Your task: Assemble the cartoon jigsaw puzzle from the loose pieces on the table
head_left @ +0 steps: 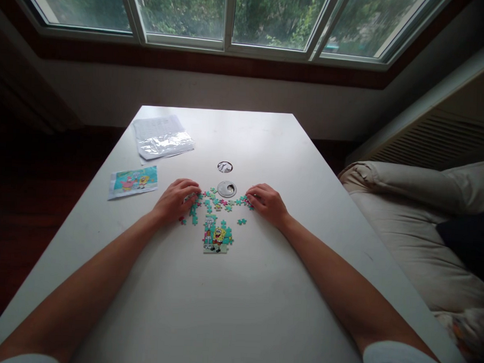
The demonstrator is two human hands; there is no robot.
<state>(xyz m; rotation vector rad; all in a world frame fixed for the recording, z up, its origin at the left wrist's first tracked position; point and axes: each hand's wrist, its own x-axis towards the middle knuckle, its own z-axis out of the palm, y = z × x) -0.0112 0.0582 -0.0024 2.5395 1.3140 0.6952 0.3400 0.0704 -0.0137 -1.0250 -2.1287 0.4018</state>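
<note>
A partly joined jigsaw puzzle [216, 236] lies flat on the white table, showing a yellow cartoon figure and a taller pale one. Above it spreads a band of loose jigsaw pieces [218, 206], mostly teal with some pink. My left hand [179, 200] rests at the band's left end, its loosely bent fingers apart and touching pieces. At the right end is my right hand [268, 205], fingers curved and slightly apart over a few pieces. Neither hand visibly lifts a piece; the undersides of the fingers are hidden. One joined pair of pieces [242, 221] lies apart, below my right hand.
A round grey table fitting [226, 189] with a hole sits behind the pieces, and an oval opening [225, 167] beyond it. At the left lie a cartoon picture sheet [133, 182] and a clear plastic sleeve with paper [162, 137]. A beige sofa [416, 232] stands right of the table [204, 319].
</note>
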